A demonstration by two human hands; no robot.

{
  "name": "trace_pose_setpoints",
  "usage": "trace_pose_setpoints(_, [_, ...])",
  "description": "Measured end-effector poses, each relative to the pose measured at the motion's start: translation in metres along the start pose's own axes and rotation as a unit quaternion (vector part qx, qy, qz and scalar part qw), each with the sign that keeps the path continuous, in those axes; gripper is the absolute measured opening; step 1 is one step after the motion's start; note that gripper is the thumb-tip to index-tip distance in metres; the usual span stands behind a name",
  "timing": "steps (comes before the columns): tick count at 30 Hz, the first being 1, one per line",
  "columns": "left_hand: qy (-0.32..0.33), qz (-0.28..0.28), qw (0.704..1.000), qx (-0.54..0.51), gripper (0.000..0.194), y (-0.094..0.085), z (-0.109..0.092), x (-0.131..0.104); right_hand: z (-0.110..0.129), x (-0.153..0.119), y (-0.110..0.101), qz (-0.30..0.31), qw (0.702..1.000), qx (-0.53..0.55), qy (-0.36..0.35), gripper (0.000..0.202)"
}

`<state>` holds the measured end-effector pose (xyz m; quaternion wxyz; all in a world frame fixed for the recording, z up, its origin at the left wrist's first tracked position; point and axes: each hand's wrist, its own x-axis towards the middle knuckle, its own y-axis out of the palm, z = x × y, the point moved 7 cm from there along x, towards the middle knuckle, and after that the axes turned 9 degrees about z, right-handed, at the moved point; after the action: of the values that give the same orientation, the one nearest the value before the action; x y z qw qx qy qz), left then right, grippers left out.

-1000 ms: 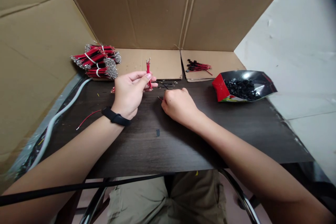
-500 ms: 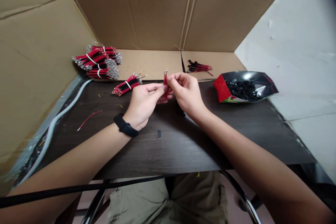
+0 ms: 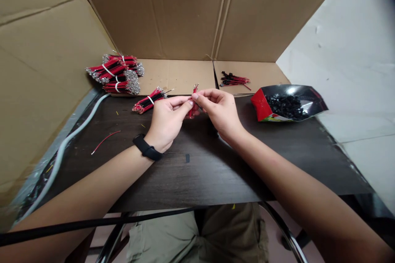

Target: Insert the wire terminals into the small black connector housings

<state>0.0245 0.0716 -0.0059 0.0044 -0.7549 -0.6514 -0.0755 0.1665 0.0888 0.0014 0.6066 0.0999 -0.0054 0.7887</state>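
Several short red wires (image 3: 195, 89) with bare metal ends stick up between my hands. My left hand (image 3: 169, 119), with a black band on its wrist, pinches them between thumb and fingers. From the right, my right hand (image 3: 220, 111) meets them with thumb and forefinger closed at the same spot; what exactly it grips is too small to make out. A tied bundle of red and black wires (image 3: 149, 100) lies just left of my left hand.
Tied wire bundles (image 3: 114, 74) are stacked at the back left. Wires with black connectors (image 3: 235, 79) lie on the cardboard behind. A box of black parts (image 3: 288, 104) stands at right. One loose red wire (image 3: 105, 141) lies at left.
My right hand's thumb and forefinger have moved slightly left and down, closer to my left thumb. The wires' upper ends stand a little lower.
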Motion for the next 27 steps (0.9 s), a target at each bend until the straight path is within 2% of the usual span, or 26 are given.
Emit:
trace_pose_setpoints(5, [0.065, 0.003, 0.992, 0.105, 0.014, 0.003, -0.013, -0.002, -0.004, 0.0, -0.001, -0.016, 0.997, 0.08, 0.014, 0.026])
trace_pose_setpoints(10, [0.089, 0.026, 0.98, 0.176, 0.017, 0.005, -0.018, -0.004, -0.004, 0.001, -0.003, -0.004, 0.999, 0.047, 0.015, 0.011])
trace_pose_setpoints(12, [0.087, 0.038, 0.976, 0.196, 0.019, 0.005, -0.018, -0.003, -0.003, 0.001, -0.005, -0.007, 0.999, 0.04, 0.007, 0.013])
trace_pose_setpoints(17, [0.068, 0.064, 0.976, 0.195, 0.021, 0.007, -0.015, -0.001, 0.0, 0.002, -0.008, -0.013, 0.998, 0.05, -0.018, 0.02])
trace_pose_setpoints(20, [0.063, 0.054, 0.977, 0.196, 0.023, 0.005, -0.015, 0.001, -0.002, 0.003, -0.012, -0.02, 0.998, 0.056, 0.005, 0.019])
trace_pose_setpoints(23, [0.067, 0.044, 0.978, 0.195, 0.024, 0.0, -0.015, 0.003, -0.004, 0.005, -0.014, -0.002, 0.998, 0.053, 0.04, 0.016])
trace_pose_setpoints(27, [0.024, 0.044, 0.99, 0.135, 0.027, -0.005, -0.005, 0.007, -0.007, 0.006, -0.014, 0.029, 0.997, 0.029, 0.064, 0.009])
